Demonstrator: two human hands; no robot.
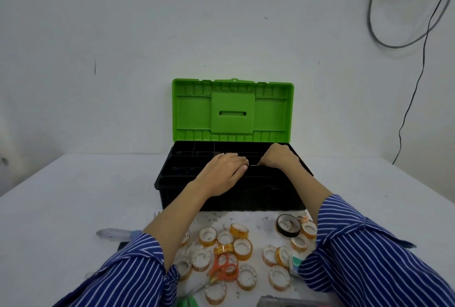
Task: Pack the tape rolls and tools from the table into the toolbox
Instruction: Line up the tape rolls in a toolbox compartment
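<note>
The toolbox point(172, 181) stands open in the middle of the table, its green lid point(232, 109) upright and a black divided tray on top. My left hand point(221, 173) lies flat on the tray's middle, fingers together. My right hand point(279, 157) is curled beside it, fingertips hidden down in the tray. Several clear tape rolls point(242, 247) with orange cores lie in front of the box. Among them are a black tape roll point(288, 225) and orange-handled scissors point(225, 268).
A clear-handled tool point(115, 234) lies at the left, partly under my sleeve. A green object point(187, 303) and a grey case point(283, 303) sit at the near edge. Cables point(423, 35) hang on the wall at the right.
</note>
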